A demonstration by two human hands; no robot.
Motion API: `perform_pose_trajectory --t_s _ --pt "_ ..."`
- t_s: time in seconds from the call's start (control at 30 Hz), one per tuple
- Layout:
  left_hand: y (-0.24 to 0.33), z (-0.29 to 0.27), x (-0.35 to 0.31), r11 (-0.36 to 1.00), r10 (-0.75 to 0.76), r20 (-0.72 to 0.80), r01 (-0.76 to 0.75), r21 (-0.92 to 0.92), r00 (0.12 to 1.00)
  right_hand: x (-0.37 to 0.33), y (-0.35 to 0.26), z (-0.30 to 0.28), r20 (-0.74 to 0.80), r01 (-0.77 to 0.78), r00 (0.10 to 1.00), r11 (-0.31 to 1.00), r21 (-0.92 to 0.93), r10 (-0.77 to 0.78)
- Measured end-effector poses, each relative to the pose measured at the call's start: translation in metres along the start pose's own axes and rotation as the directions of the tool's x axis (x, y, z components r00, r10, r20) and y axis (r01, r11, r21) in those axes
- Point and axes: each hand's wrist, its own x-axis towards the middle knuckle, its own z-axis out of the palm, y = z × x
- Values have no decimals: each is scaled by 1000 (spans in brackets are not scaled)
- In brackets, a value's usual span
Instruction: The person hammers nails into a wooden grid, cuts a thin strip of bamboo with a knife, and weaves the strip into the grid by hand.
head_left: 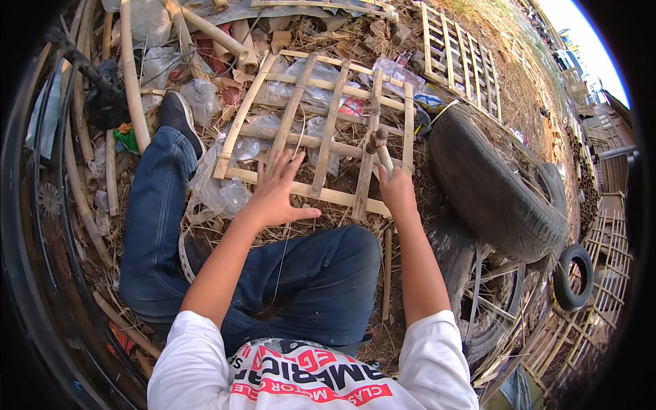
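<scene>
A lattice of split bamboo slats (pixel 321 140) lies on the littered ground in front of my knees. My left hand (pixel 277 191) is open with fingers spread, pressing flat on the near crosswise slat. My right hand (pixel 396 191) is shut on the handle of a small hammer (pixel 378 145), whose dark head rests against an upright slat near the lattice's right side. My legs in blue jeans (pixel 314 280) are folded under me, left leg stretched out toward a dark shoe (pixel 179 116).
A large worn tyre (pixel 492 184) lies right of the lattice, a smaller tyre (pixel 572 277) beyond it. Another bamboo lattice (pixel 458 58) lies at the back right. Bamboo poles (pixel 131 75), plastic bags and dry straw cover the ground on the left.
</scene>
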Motion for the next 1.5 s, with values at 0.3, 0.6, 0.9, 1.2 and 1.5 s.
perform_pose_trajectory --t_s 0.3,0.6,0.9,1.2,1.5 --pt "-96 -73 -199 444 -248 -69 50 -895 966 -9 10 8 -102 -5 995 989 146 20" --pt "-141 -56 -204 353 -352 -10 122 -928 936 -5 10 5 -108 18 994 991 135 -3" --pt "-146 -56 -203 305 -346 12 125 -944 938 -22 -6 1 -111 82 991 996 18 -80" --pt "-146 -58 -203 318 -327 41 150 -936 944 -27 -9 -6 -126 100 987 994 38 -95" --pt "-137 -57 -196 355 -368 24 164 -920 929 -23 1 -21 -50 72 996 997 -30 -73"
